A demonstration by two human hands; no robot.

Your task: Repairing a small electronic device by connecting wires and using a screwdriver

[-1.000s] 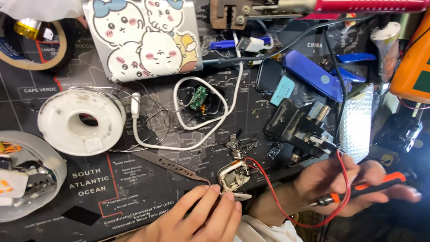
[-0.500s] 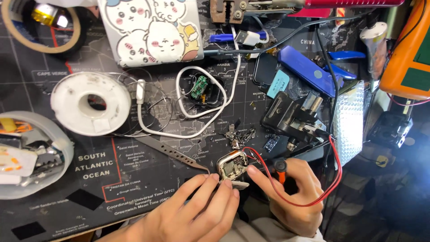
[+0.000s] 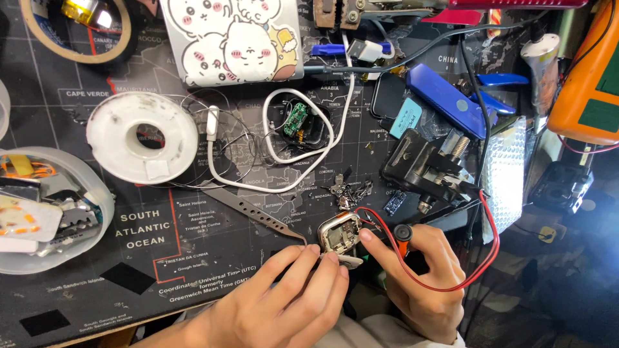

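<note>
A small square metal-cased device, opened with its insides showing, lies on the dark map-printed mat near the front edge. My left hand holds it from below, fingertips on its lower edge. My right hand grips a black and red test probe just right of the device. The right index fingertip rests against the device's right side. A red wire loops from the probe around the right hand.
Steel tweezers lie left of the device. A white spool, a white cable loop around a green circuit board, a black vise, a blue tool, an orange meter and a white parts bowl surround them.
My right hand has come in from the right with the probe and now touches the device. The left hand has stayed on the device.
</note>
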